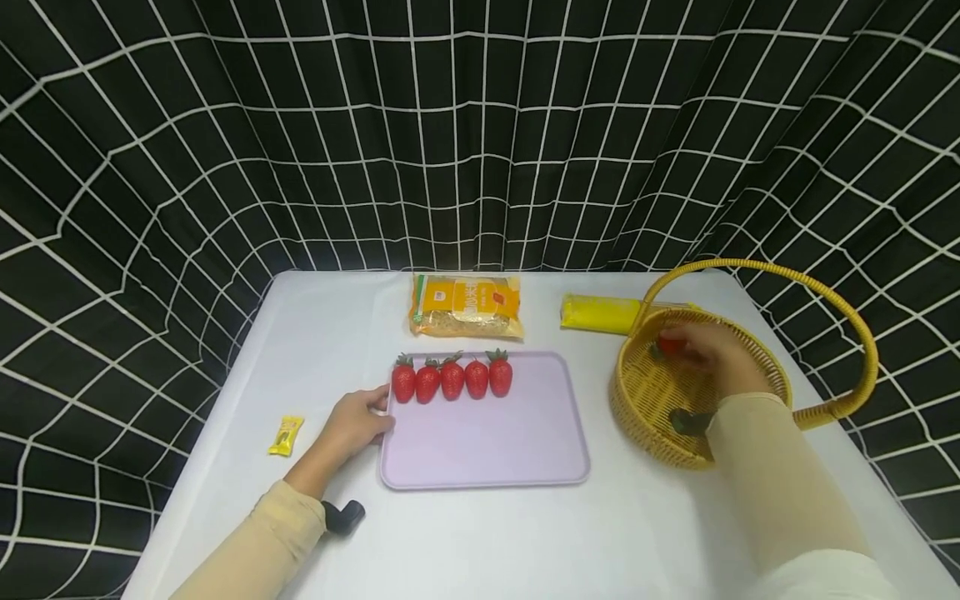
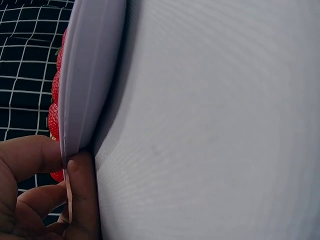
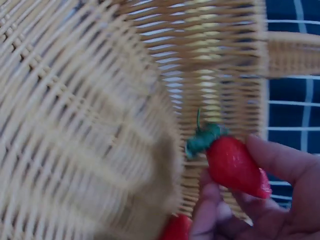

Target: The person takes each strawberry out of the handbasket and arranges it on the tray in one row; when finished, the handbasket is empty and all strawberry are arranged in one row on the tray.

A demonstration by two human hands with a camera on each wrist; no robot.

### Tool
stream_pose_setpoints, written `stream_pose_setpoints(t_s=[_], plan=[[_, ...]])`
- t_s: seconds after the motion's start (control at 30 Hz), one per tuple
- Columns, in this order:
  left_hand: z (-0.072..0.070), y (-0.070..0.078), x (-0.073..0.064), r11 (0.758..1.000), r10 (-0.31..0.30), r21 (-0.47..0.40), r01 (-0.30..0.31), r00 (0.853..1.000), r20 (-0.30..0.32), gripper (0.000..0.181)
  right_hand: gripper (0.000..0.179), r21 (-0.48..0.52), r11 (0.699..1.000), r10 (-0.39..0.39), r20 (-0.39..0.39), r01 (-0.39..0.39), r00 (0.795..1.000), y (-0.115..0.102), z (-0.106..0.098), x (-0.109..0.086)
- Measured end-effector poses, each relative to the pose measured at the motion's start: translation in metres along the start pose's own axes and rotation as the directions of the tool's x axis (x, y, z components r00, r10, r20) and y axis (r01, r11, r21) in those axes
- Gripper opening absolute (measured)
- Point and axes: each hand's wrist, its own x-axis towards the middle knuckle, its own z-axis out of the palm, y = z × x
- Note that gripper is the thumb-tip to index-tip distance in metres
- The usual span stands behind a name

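Note:
My right hand [image 1: 708,350] is inside the wicker basket [image 1: 626,408], pinching a strawberry [image 3: 232,165] between thumb and fingers, its green leaves pointing away from the palm. Below those fingers, part of another strawberry [image 3: 176,228] shows in the right wrist view. With thumb and fingers, my left hand [image 1: 358,421] grips the left rim of a pale lilac tray [image 1: 487,450]. Along the tray's far left side several strawberries [image 1: 452,380] stand in a row, leaves toward the back. From the left wrist view, the tray's rim [image 2: 92,75] sits between thumb and fingers.
Behind the tray lies an orange grain packet [image 1: 467,307]. A yellow packet [image 1: 600,313] lies behind the basket's left side. To the left of my left hand is a small yellow wrapped sweet [image 1: 286,436]. The basket's tall handle [image 1: 847,312] arches to the right.

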Motion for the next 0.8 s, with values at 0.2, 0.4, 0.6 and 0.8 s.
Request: stream_pose_setpoints(t_s=[0.2, 0.4, 0.6, 0.8], plan=[[-0.003, 0.003, 0.001, 1.000, -0.002, 0.010, 0.002, 1.000, 0.003, 0.067, 0.031, 0.017, 0.997, -0.078, 0.156, 0.076, 0.985, -0.008, -0.019, -0.029], [-0.005, 0.000, 0.000, 1.000, -0.004, 0.018, 0.004, 1.000, 0.009, 0.067, 0.029, 0.049, 0.980, -0.200, 0.359, 0.195, 0.912, -0.020, -0.004, -0.071], [-0.004, -0.001, 0.000, 1.000, -0.003, 0.013, 0.003, 1.000, 0.004, 0.067, 0.048, -0.037, 0.964, -0.217, 0.457, 0.262, 0.863, -0.051, 0.069, -0.081], [0.000, 0.002, -0.002, 1.000, -0.001, 0.011, 0.001, 1.000, 0.007, 0.066, 0.038, -0.264, 0.942, -0.155, 0.196, 0.204, 0.968, -0.057, 0.159, -0.044]])
